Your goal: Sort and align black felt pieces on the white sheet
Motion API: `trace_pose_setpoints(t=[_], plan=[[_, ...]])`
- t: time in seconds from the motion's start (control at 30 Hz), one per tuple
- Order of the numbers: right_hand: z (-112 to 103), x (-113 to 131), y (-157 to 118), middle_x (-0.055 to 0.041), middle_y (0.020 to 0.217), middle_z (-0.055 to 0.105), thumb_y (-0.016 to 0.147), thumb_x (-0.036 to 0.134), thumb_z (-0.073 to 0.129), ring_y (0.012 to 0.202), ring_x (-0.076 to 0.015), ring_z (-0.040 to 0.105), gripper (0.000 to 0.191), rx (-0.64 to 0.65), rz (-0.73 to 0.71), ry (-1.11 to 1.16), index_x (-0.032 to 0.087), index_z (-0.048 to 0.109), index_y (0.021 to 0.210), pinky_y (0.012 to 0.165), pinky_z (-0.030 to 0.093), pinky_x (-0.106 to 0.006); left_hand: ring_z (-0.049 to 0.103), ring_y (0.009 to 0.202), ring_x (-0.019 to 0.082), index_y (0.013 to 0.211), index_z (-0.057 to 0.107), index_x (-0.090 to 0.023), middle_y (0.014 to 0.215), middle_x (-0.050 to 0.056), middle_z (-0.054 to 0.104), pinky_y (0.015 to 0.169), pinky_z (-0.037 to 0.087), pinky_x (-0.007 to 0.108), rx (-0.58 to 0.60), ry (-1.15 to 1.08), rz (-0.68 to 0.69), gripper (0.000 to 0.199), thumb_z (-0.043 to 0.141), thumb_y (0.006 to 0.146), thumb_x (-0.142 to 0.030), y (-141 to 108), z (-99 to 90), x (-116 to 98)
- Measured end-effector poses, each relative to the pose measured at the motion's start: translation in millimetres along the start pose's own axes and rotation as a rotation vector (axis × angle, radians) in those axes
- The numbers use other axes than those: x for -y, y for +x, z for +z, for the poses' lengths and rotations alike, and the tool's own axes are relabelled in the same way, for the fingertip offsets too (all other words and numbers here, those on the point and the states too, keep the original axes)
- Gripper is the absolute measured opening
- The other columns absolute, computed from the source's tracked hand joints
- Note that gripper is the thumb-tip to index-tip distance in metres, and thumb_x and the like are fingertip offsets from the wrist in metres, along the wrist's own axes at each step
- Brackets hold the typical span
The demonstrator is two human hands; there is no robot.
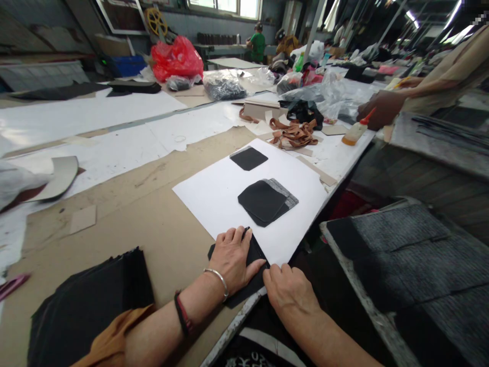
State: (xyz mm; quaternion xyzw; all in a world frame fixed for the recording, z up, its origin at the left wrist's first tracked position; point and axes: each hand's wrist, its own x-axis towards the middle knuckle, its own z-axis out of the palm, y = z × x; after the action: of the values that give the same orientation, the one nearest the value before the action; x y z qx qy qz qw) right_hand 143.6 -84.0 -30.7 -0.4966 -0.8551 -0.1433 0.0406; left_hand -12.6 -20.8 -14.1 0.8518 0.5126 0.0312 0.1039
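Note:
A black fabric piece (244, 293) lies at the table's front edge, partly over the lower corner of a white sheet (214, 188). My left hand (233, 258) lies on it, fingers forward and thumb stretched out to the right. At the piece's right corner, my right hand (292, 290) has its fingers curled in; what they pinch is too small to make out. On the white sheet rest overlapping black pieces with a grey strip (262, 201) and, farther back, another black piece (249, 158).
A stack of black pieces (91, 306) lies at the left front. Brown straps (294, 133) and a glue bottle (355, 131) stand beyond the sheet. Striped dark panels (420, 260) are at right. A person's arms (431, 84) hold brown material at the right back.

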Motion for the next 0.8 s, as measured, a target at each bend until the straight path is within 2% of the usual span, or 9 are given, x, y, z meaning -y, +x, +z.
trace_pose_setpoints(t=[0.13,0.43,0.53,0.67,0.73,0.8], plan=[[3.8,2.4,-3.0,-0.0031,0.062,0.054,0.073,-0.004,0.046,0.054,-0.0193,0.049,0.022,-0.003,-0.009,-0.029,0.018,0.053,0.075,0.052,0.033,-0.033,0.043,0.113,0.035,0.131,0.045,-0.008,0.131,0.020,0.047,0.093,0.040,0.051,-0.011,0.007,-0.027,0.067,0.050,0.083,-0.055,-0.1,-0.1,-3.3],[-7.0,5.5,0.6,-0.0052,0.060,0.056,0.074,-0.004,0.043,0.050,-0.0202,0.052,0.023,-0.001,0.009,-0.060,0.015,0.055,0.076,0.046,0.033,-0.031,0.044,0.111,0.036,0.129,0.047,-0.011,0.128,0.019,0.048,0.090,0.041,0.053,-0.003,0.023,-0.113,0.068,0.056,0.079,-0.056,2.7,-3.2,-13.4],[-1.2,5.1,-15.9,-0.0050,0.060,0.059,0.071,-0.005,0.044,0.050,-0.0203,0.055,0.024,0.040,0.001,-0.001,0.017,0.053,0.073,0.045,0.034,-0.031,0.044,0.112,0.037,0.129,0.047,-0.011,0.130,0.020,0.047,0.090,0.041,0.053,-0.006,0.021,-0.121,0.068,0.057,0.078,-0.056,2.2,-2.9,-14.2],[4.7,-4.8,-48.4,0.0003,0.053,0.059,0.063,-0.006,0.048,0.045,-0.0177,0.055,0.027,0.120,-0.028,0.158,0.021,0.049,0.064,0.043,0.036,-0.030,0.044,0.111,0.038,0.129,0.047,-0.010,0.129,0.020,0.047,0.091,0.040,0.054,-0.016,0.003,-0.117,0.069,0.057,0.078,-0.055,0.8,-2.7,-14.8],[1.9,-11.5,-54.4,-0.0012,0.060,0.063,0.069,-0.005,0.049,0.052,-0.0177,0.059,0.024,0.042,0.026,0.166,0.018,0.057,0.073,0.047,0.040,-0.029,0.044,0.111,0.038,0.129,0.047,-0.010,0.129,0.020,0.048,0.092,0.040,0.054,-0.023,0.003,-0.112,0.069,0.057,0.078,-0.055,0.7,-2.6,-15.0],[-2.3,-15.4,-50.2,-0.0068,0.078,0.069,0.080,0.001,0.048,0.069,-0.0193,0.064,0.022,-0.093,0.073,0.176,0.012,0.062,0.093,0.057,0.047,-0.030,0.044,0.112,0.037,0.129,0.047,-0.010,0.129,0.020,0.047,0.092,0.040,0.054,-0.030,0.009,-0.109,0.068,0.057,0.078,-0.055,0.8,-2.0,-14.8]])
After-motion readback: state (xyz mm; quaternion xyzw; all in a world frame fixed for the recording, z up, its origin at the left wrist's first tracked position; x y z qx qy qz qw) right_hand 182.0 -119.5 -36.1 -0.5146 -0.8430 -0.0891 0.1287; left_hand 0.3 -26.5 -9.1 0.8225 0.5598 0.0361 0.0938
